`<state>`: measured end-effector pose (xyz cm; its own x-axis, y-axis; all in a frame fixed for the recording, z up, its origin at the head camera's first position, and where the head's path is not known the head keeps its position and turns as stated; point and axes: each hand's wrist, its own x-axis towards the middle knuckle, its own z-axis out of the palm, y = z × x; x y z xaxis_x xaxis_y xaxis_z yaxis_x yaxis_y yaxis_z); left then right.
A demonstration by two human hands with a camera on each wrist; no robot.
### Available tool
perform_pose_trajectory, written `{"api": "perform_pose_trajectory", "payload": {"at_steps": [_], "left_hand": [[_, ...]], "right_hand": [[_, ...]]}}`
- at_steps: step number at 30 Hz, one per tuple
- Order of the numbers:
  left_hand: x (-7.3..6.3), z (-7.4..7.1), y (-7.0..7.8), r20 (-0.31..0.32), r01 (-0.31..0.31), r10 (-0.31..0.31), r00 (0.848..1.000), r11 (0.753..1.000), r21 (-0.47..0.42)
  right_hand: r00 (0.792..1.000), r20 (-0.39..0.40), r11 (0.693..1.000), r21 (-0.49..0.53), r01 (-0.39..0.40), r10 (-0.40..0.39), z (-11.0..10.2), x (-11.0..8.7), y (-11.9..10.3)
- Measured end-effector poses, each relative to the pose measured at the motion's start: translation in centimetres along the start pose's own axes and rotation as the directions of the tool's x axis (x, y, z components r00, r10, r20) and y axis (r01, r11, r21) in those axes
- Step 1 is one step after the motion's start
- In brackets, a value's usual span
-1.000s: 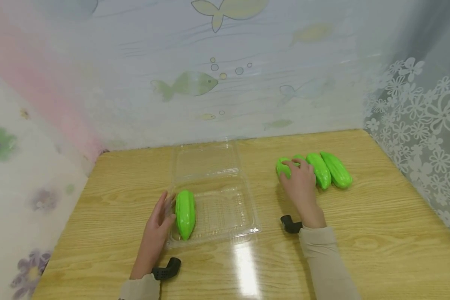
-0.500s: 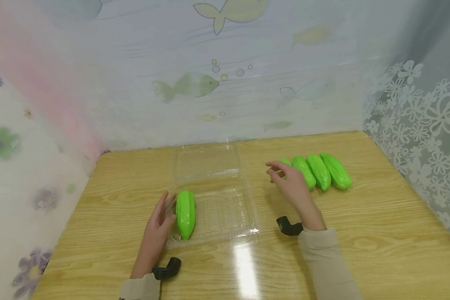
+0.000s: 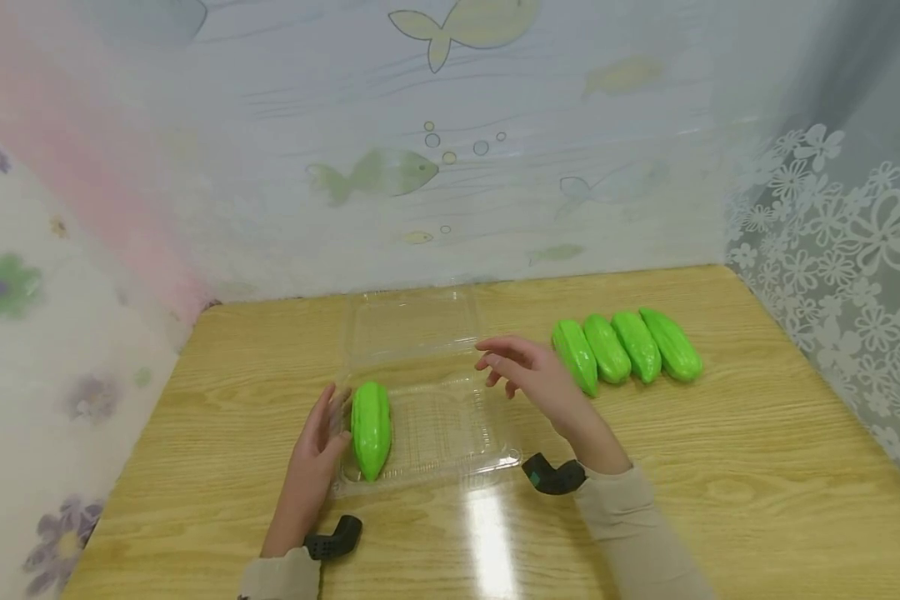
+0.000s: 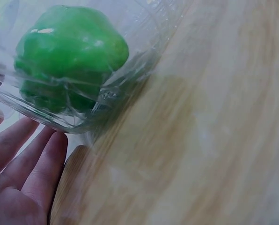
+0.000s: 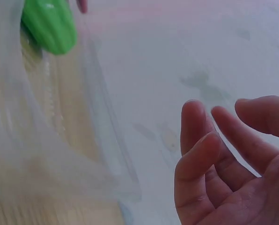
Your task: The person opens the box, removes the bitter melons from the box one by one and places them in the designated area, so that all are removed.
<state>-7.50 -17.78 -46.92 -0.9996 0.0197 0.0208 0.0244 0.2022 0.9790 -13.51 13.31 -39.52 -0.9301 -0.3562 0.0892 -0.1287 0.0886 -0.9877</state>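
Note:
A clear plastic clamshell box [image 3: 438, 425] lies with its lid folded back toward the wall. In its left part sits a bright green, ridged, elongated gourd-like vegetable [image 3: 372, 429], its narrow end toward me. My left hand [image 3: 313, 467] rests along the box's left side; in the left wrist view its extended fingers [image 4: 48, 152] touch the wall outside. Above the box's right edge hovers my right hand [image 3: 540, 379], fingers loosely bent and holding nothing. Four-sided views aside, several matching green vegetables [image 3: 608, 350] lie in a row to its right.
The wooden table [image 3: 720, 467] meets a fish-patterned wall [image 3: 495, 208] at the back. A flowered panel [image 3: 862, 225] bounds the right, and another flowered surface [image 3: 67, 333] bounds the left. Black wrist mounts [image 3: 555, 475] stick out inward from both wrists.
My right hand has come away from the row of green vegetables and moved left to the box, with nothing in it. The left hand and the boxed vegetable have stayed put.

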Motion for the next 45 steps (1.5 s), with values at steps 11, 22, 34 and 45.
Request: {"api": "perform_pose_trajectory", "payload": {"at_steps": [11,22,34,45], "left_hand": [[-0.2,0.0,0.1,0.015,-0.028,0.028,0.999,0.999,-0.017],[-0.3,0.3,1.4,0.007,-0.004,0.005,1.000,0.999,-0.036],[-0.3,0.3,1.2,-0.007,-0.016,0.016,1.000,0.998,-0.053],[0.1,0.1,-0.2,-0.011,-0.039,0.038,0.999,0.998,-0.050]], "right_hand": [[0.992,0.116,0.998,0.033,-0.047,0.043,3.8,-0.1,-0.9],[0.992,0.095,0.997,0.015,-0.082,0.080,7.1,-0.6,-1.6],[0.991,0.089,0.995,-0.042,-0.096,0.099,9.4,-0.2,-0.2],[0.987,0.079,0.990,-0.022,-0.136,0.137,10.6,0.5,-0.5]]}}
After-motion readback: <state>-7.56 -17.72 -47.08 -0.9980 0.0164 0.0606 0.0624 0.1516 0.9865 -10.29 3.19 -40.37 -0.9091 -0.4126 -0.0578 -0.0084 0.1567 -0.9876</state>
